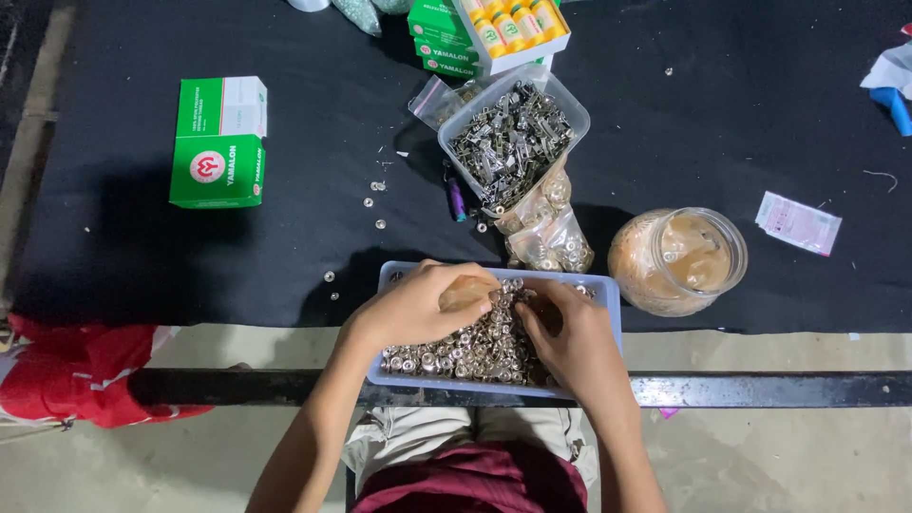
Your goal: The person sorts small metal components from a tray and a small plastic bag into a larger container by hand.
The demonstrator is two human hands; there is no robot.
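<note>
Your left hand point(418, 306) pinches snap fasteners point(475, 347) | right hand point(570, 337) curled, grip unclear | tray point(608, 294) beneath still heaped; clip tub point(513, 133) beyond.

A work surface covered in black cloth point(722, 114) occupies the upper two thirds of the view, from nine o'clock across to three o'clock. Hard shadows are cast on the cloth toward nine o'clock, so strong overhead lighting is indicated. Along the near edge a dark metal bar point(760, 389) is seen running from eight o'clock to four o'clock. Below it, a bare grey concrete floor point(788, 465) is observed, scuffed and dusty. At the far left, toward ten o'clock, a pale strip of floor point(28, 123) is noted beside the cloth. No walls or windows are visible.
</note>
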